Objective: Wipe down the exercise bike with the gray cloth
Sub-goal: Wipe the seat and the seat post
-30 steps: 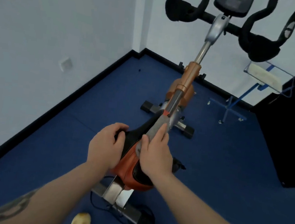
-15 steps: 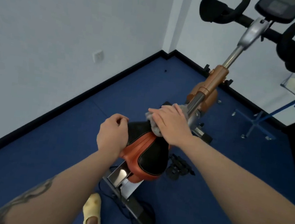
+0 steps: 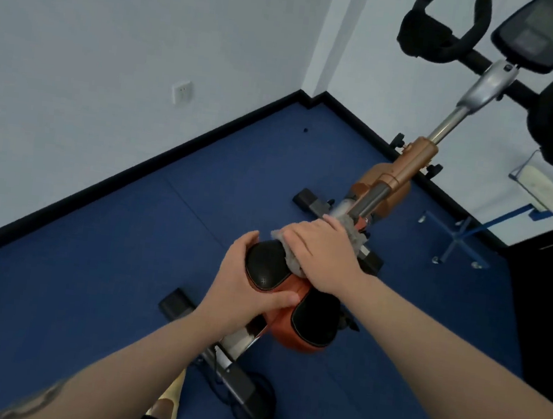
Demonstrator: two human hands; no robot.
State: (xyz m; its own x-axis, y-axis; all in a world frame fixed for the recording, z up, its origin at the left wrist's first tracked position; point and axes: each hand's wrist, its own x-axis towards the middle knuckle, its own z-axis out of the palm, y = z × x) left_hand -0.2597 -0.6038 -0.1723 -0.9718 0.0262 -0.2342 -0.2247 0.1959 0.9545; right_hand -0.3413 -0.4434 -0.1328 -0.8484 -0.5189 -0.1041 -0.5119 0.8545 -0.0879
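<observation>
my right hand has slid from the saddle's middle up to its nose, at about 1 o'clock from where it was a second ago — fingers flat, pressing the cloth onto the saddle. my left hand has shifted too, now gripping the saddle's left flank, thumb across the orange part. i judge the seat top nearly wiped; the post and handlebars at 1 o'clock remain untouched.
</observation>
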